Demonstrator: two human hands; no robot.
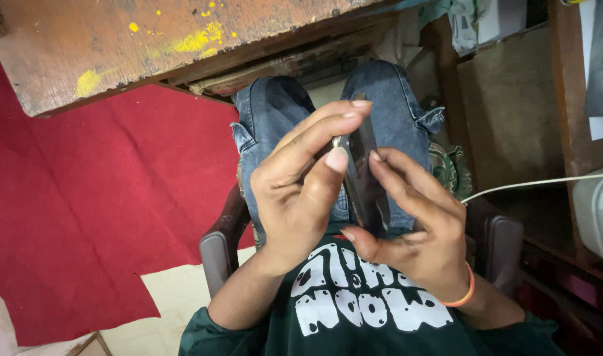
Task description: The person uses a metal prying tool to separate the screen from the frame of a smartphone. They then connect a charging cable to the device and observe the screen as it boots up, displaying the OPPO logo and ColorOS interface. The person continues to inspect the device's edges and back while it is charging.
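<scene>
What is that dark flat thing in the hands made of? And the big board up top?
The dark slab, held edge-on between the left hand and the right hand, looks like glossy glass or plastic: it shines. I cannot tell which. The board looks like worn wood: rough brown grain, splashed with yellow paint.

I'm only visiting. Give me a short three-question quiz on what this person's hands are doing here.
1. True or false: both hands touch the dark flat phone-like object.
2. Which wrist wears the orange band? A) left B) right
3. What covers the floor under the wooden table?

Key:
1. True: left hand and right hand hold it between them.
2. B.
3. A red cloth.
</scene>
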